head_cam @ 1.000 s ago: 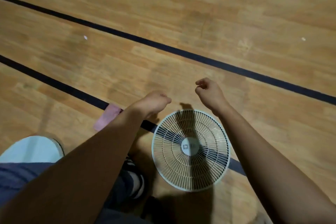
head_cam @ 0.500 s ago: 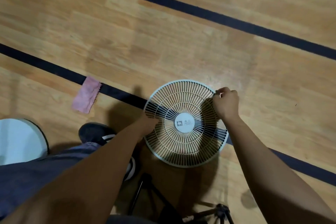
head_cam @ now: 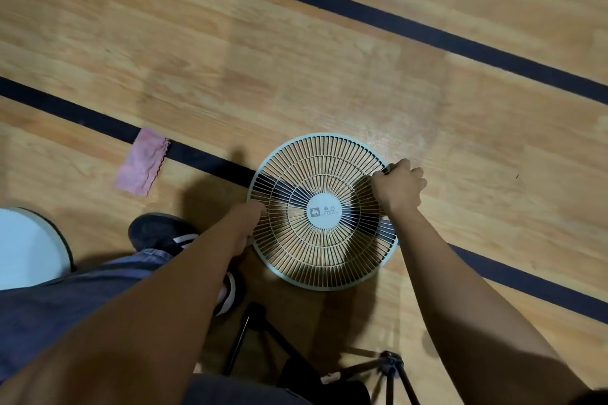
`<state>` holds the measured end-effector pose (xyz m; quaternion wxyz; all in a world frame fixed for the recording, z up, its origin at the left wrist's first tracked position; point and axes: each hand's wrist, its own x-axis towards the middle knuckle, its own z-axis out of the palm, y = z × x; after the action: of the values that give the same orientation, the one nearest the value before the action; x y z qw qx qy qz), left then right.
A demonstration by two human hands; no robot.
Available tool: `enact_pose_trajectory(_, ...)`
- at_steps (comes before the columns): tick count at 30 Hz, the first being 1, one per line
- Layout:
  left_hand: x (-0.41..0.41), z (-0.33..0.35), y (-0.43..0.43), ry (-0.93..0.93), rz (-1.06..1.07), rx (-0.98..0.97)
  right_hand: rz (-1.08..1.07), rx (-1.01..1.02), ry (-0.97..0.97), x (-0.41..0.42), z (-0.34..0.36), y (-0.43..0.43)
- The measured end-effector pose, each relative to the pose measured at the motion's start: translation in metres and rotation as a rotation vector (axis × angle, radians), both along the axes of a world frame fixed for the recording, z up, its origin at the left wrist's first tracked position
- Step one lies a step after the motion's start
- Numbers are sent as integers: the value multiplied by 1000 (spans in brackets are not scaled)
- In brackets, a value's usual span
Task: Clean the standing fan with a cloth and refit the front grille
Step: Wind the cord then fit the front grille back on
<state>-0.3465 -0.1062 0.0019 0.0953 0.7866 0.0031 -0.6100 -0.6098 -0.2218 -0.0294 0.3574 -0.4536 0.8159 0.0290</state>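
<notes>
The round white plastic front grille point(head_cam: 320, 210) with thin radial ribs lies flat on the wooden floor point(head_cam: 296, 69), across a dark floor line point(head_cam: 82, 118). The right hand point(head_cam: 398, 186) has its grip closed over the grille's rim at about 2 o'clock, fingers curled round the edge. The left hand point(head_cam: 246, 217) grasps the rim at about 9 o'clock, its fingertips hooked among the ribs. A pink rectangular cloth point(head_cam: 141, 161) lies on the floor at 10 o'clock from the grille, well apart. A dark shoe with white stripes point(head_cam: 161, 233) stands just beside the left hand. Black tripod legs point(head_cam: 250, 332) spread at 6 o'clock.
</notes>
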Motion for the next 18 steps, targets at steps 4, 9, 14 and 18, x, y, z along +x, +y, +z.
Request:
enact_pose_trajectory(4, 12, 5, 8, 35, 30, -69, -18, -7, -21, -2, 5, 0)
enact_pose_trajectory(9, 26, 17, -4, -23, 27, -145, -28, -65, -71, 5, 25, -12)
enact_pose_trajectory(14, 47, 34, -20, -151, -110, -240, 10, -153, -129, 32, 61, -36)
enact_pose_trajectory(18, 72, 65, -33, -266, -100, -340, 59, -247, -178, 54, 91, -52)
